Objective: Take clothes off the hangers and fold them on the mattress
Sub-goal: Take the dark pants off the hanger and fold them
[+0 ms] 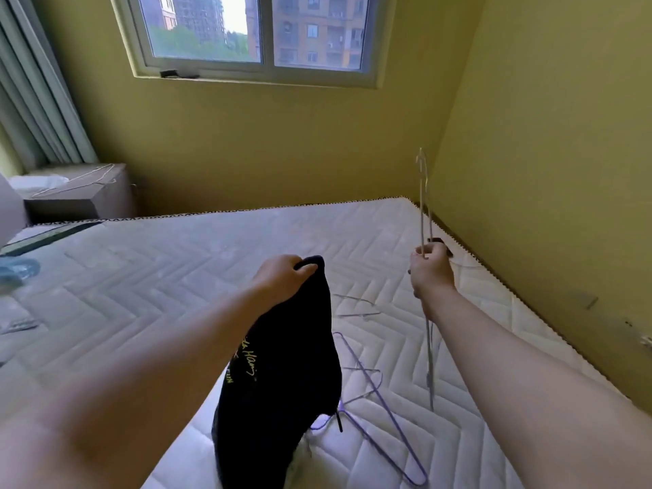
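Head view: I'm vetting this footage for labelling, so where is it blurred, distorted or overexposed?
In the head view, the near left forearm is smeared with blur; the sky in the window is blown out; wide-angle distortion tilts the curtain; the black garment shows little fold detail; the raised hanger is faint.

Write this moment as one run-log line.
left hand: holds black garment | right hand: holds empty hanger | mattress: purple hanger lying

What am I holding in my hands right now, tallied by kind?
Black garment: 1, gripped by the left hand
Pale wire hanger: 1, gripped by the right hand
Total: 2
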